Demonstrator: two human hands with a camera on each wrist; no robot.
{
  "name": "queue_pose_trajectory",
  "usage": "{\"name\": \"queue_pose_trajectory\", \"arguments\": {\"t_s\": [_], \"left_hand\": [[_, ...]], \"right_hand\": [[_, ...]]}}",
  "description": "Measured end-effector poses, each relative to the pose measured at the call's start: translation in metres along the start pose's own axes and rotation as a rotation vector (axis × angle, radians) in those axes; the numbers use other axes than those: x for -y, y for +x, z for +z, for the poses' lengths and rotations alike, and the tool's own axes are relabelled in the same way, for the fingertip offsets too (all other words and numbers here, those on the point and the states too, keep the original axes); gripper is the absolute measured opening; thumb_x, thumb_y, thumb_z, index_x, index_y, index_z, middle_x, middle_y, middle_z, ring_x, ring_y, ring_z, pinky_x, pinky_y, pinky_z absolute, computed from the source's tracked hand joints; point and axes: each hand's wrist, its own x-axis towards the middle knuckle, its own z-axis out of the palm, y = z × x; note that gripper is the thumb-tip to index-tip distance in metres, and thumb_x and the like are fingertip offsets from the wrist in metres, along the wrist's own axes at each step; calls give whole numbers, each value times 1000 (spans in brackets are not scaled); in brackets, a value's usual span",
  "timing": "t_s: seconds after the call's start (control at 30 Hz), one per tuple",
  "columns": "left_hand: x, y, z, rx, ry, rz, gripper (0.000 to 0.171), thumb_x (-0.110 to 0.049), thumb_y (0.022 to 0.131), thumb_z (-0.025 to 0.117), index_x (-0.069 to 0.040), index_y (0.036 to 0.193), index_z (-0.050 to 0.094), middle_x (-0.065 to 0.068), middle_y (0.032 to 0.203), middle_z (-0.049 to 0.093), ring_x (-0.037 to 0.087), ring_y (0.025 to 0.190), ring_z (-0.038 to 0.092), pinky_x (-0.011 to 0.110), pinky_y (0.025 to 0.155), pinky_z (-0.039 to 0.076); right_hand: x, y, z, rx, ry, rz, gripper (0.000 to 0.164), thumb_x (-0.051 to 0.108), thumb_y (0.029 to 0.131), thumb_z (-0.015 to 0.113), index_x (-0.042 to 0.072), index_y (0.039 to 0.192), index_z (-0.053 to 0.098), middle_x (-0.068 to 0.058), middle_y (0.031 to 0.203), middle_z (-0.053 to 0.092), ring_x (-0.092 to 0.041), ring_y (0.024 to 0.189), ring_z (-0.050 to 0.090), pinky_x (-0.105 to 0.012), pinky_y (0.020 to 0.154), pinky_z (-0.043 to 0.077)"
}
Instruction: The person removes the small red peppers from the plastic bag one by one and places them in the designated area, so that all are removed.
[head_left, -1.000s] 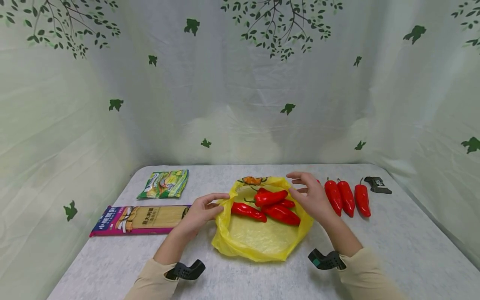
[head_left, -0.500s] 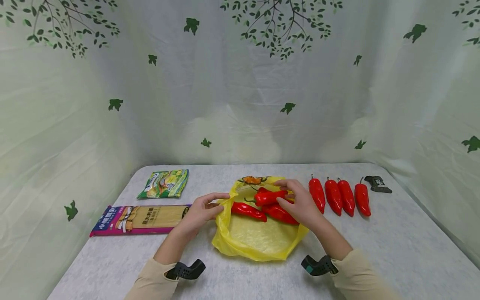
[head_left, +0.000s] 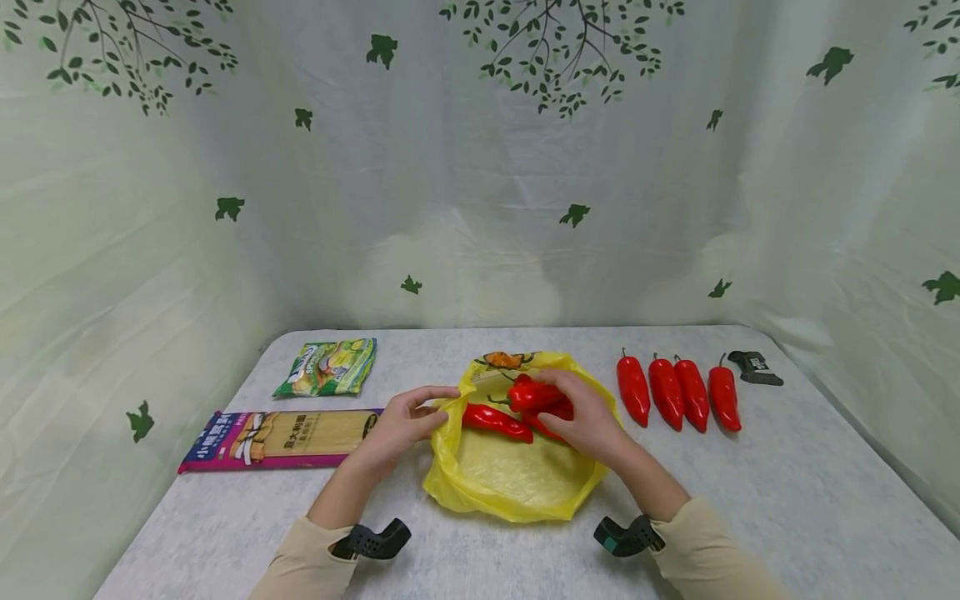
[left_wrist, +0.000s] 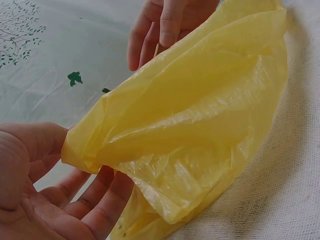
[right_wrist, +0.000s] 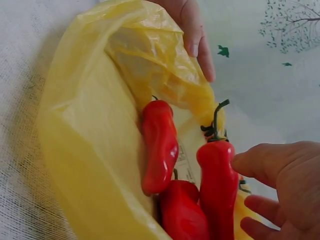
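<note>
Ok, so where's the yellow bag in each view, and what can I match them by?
Head: the bag sits in the lower middle.
Left wrist: it fills the middle and upper right, running from the top edge to the bottom.
Right wrist: it takes up the left and middle, with red peppers inside.
Shared landmark: the left hand at its rim, left of the bag in head, lower left in left wrist, top middle in right wrist.

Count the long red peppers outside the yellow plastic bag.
4, right of the bag: first pepper nearest it, second pepper and third pepper close together, fourth pepper beside the small black packet.
</note>
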Motion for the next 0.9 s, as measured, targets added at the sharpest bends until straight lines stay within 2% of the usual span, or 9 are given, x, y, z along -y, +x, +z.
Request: {"name": "queue_pose_trajectory", "arguments": {"t_s": [0.27,0.57,0.9], "left_hand": [[0,-1,0,-2,1,4,38,-14,99,60,-11,137,60,15,144,55,15,101,61,24,81,53],[-1,0,0,-9,-4,-6,37,-13,99,59,-14,136,60,13,143,56,16,103,61,25,81,53],[0,0,0,-6,-7,-12,37,-13,99,59,-14,136,61,13,142,57,15,101,61,25,81,53]], "right_hand": [[-2,0,4,55,-26,25,67,13,89,75,19,149,46,-6,156,43,-32,142,42,-55,110,43],[-4,-1,7,61,-26,4,64,10,91,71,19,149,46,-6,152,49,-32,136,46,-55,110,44],[-4,-1,9,36,-93,60,54,12,87,76,24,137,59,-3,142,57,-29,130,45,-51,105,48]]}}
